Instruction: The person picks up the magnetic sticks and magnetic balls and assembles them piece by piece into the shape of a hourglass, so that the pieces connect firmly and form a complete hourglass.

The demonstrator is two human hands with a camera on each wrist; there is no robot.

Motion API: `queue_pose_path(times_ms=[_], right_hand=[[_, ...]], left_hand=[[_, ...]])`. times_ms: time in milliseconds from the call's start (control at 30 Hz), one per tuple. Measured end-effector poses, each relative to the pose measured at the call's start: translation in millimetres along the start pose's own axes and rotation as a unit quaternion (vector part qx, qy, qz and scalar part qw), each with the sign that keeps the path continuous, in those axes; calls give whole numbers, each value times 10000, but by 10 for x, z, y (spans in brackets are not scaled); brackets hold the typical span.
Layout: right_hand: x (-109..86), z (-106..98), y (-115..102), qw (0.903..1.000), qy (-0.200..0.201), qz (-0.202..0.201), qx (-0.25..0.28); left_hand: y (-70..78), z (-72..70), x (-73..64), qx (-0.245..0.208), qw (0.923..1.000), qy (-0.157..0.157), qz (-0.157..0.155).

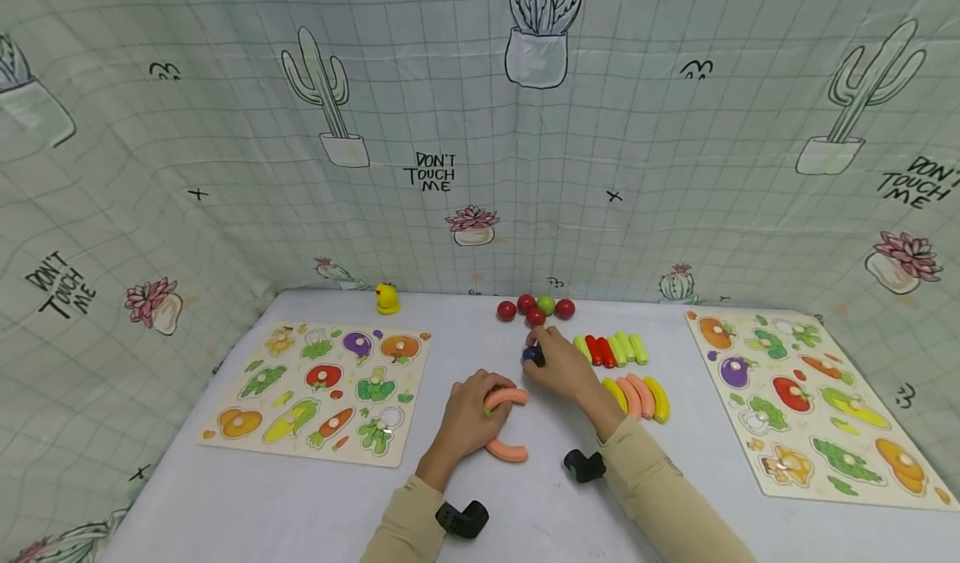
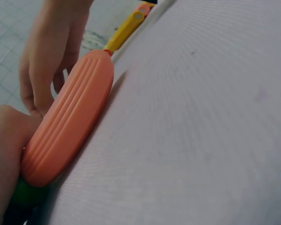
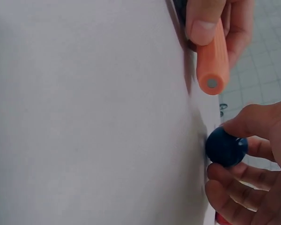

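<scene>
My left hand [image 1: 472, 409] grips a curved orange stick [image 1: 508, 397], whose round metal end faces out in the right wrist view. Part of a green piece [image 1: 488, 411] shows at the stick's near end, mostly hidden by the fingers. A second curved orange stick [image 1: 507, 452] lies just below that hand. My right hand [image 1: 558, 363] pinches a dark blue ball [image 3: 225, 146] between thumb and fingers, low over the table. In the left wrist view a ribbed orange stick [image 2: 70, 122] runs beside the left thumb, with a green ball [image 2: 29, 194] at its lower end.
Red balls [image 1: 506, 311] and one green ball [image 1: 546, 304] sit at the back. Short red and green sticks [image 1: 606, 351] and curved yellow and orange ones [image 1: 636, 398] line the right side. Vegetable puzzle boards [image 1: 408, 438] [image 1: 765, 484] flank the hands. A yellow duck [image 1: 387, 299] stands back left.
</scene>
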State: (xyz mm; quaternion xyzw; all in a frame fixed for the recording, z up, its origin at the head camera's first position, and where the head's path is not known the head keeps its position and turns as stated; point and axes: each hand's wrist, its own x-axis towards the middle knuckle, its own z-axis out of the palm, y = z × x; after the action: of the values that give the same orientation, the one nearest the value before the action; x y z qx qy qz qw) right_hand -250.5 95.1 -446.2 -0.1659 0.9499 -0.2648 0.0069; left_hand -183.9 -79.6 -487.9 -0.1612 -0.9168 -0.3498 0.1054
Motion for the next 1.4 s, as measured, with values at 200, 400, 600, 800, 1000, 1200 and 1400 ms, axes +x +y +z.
queue_pose_path(times_ms=[200,400,600,800,1000,1200,1400], right_hand=[[-162,-23,64,9999,-19,110,121],[-306,-39,49,9983,-114,350,445],[-421,-38,34,9969,-154,449,622],[-499,-16,42,9963,-74,506,684],[-566,-18,41,9961,-47,400,783],[-594,-14,34,9947,-95,369,950],[-600,-10,12,9931,-150,215,1144]], left_hand=[[11,10,-6,-93,9999,-60,-35],[5,11,1,-89,10000,-1,-25],[3,6,1,-123,9999,40,-41],[-2,6,1,-158,9998,17,-92],[-2,21,-7,-180,9998,6,-92],[13,12,7,-248,9997,-23,-76],[26,-7,13,-295,9995,-3,-120]])
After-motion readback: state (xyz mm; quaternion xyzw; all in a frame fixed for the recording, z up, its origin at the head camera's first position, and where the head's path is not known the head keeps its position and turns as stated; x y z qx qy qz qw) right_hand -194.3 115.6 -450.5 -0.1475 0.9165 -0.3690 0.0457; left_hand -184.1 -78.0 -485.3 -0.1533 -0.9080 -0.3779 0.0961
